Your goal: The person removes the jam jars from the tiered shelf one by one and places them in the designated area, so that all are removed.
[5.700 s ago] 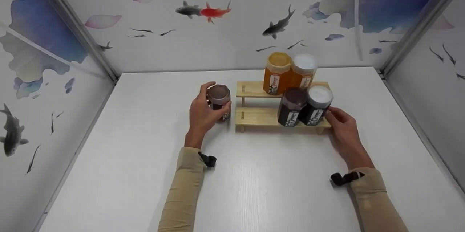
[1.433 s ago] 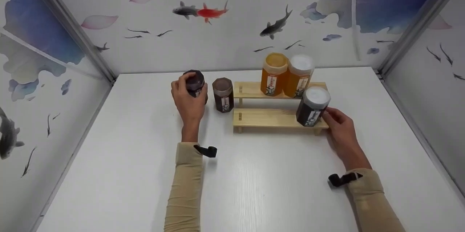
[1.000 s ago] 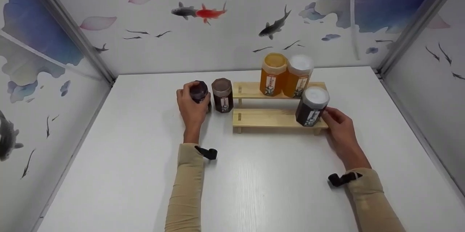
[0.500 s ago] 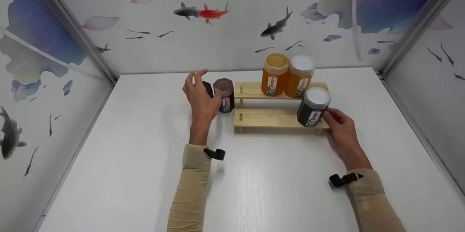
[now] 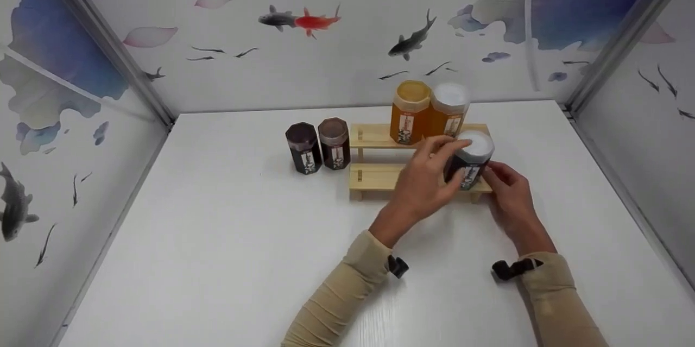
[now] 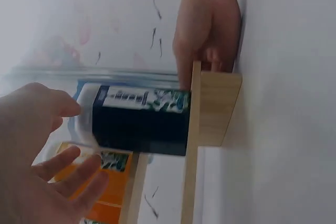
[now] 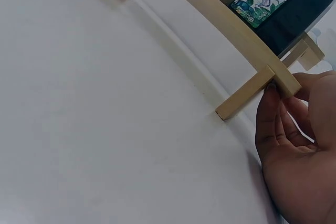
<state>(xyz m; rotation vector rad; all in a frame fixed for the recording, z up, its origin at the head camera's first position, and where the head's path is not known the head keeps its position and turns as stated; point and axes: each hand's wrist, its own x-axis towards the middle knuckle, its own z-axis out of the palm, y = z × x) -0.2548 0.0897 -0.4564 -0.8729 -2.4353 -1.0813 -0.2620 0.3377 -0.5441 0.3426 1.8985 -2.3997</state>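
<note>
My left hand [image 5: 426, 181] reaches over the two-step wooden rack [image 5: 374, 177], thumb and fingers spread about the white-lidded dark jar [image 5: 471, 170]. In the left wrist view the fingers of that hand are parted beside the jar's lid [image 6: 86, 111]; whether any touches it I cannot tell. The jar stands upright on the right end of the lower step. At that same end my right hand [image 5: 510, 195] pinches the rack's edge between thumb and fingers, as the right wrist view shows.
Two amber honey jars, one yellow-lidded [image 5: 411, 113] and one white-lidded [image 5: 450, 98], stand on the upper step. Left of the rack, a dark-lidded jar [image 5: 304, 149] and a brown-lidded jar [image 5: 334, 143] stand side by side on the white table [image 5: 217, 238]. Printed panels enclose the table.
The dark-lidded jar came off the lower step and was set on the table left of the brown-lidded jar. My left hand let it go and swung right to the white-lidded dark jar.
</note>
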